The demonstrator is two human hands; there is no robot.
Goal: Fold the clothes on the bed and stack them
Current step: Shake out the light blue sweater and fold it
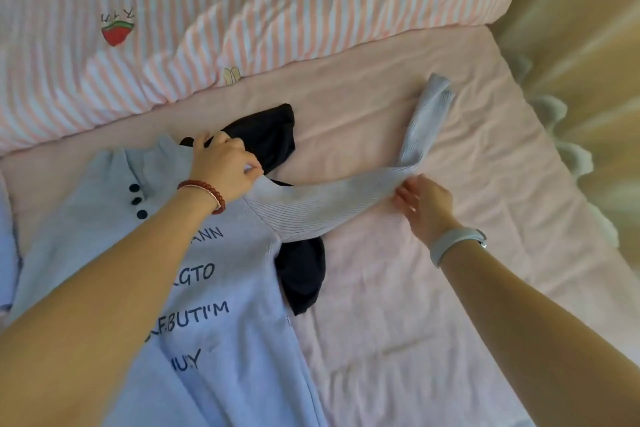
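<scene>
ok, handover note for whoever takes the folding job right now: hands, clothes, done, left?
Left hand: pinches the light blue shirt at its shoulder.
Right hand: pinches the sleeve, stretched out to the right.
The shirt lies face up on the pink sheet, over a dark garment.
Done: shirt spread out; no stack in view.
Left: fold the sleeve in, finish the shirt, fold the dark garment, stack both.

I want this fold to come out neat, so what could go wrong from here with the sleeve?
The dark garment lies under the light blue top, so it may bunch into the fold. The sleeve is bent beyond the right hand and could crease. The left hand pinches the shoulder, possibly dragging the collar.
</scene>
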